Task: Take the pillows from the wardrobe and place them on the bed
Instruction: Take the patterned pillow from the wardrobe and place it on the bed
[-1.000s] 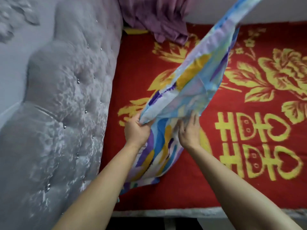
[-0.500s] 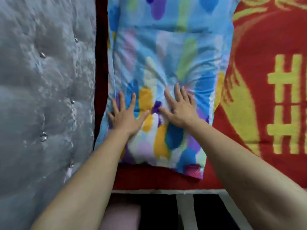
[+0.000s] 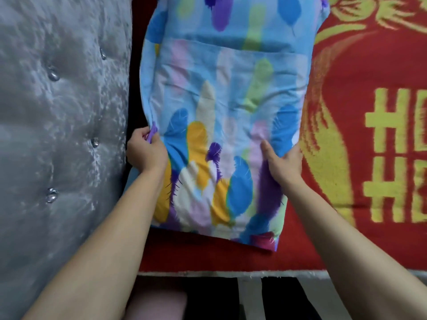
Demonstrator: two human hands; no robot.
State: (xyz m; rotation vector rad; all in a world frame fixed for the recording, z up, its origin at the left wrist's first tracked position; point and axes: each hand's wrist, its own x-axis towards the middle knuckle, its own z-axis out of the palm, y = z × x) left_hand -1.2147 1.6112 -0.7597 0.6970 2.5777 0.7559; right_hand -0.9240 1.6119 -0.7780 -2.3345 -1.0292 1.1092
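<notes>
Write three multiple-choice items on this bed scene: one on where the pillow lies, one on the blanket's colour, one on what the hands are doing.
1. Where does the pillow lie?
A. on the floor
B. on the blanket, beside the headboard
C. in a wardrobe

2. What colour is the blanket?
A. red with yellow pattern
B. plain green
C. black and white

3. What are the hands doing?
A. both hang free in the air
B. one holds a cup
C. each grips a side of the pillow

Answers:
1 B, it rests flat on the blanket with the grey tufted headboard to its left.
2 A, red cloth with yellow figures shows around the pillow.
3 C, the left hand pinches the left edge and the right hand clasps the right edge.
</notes>
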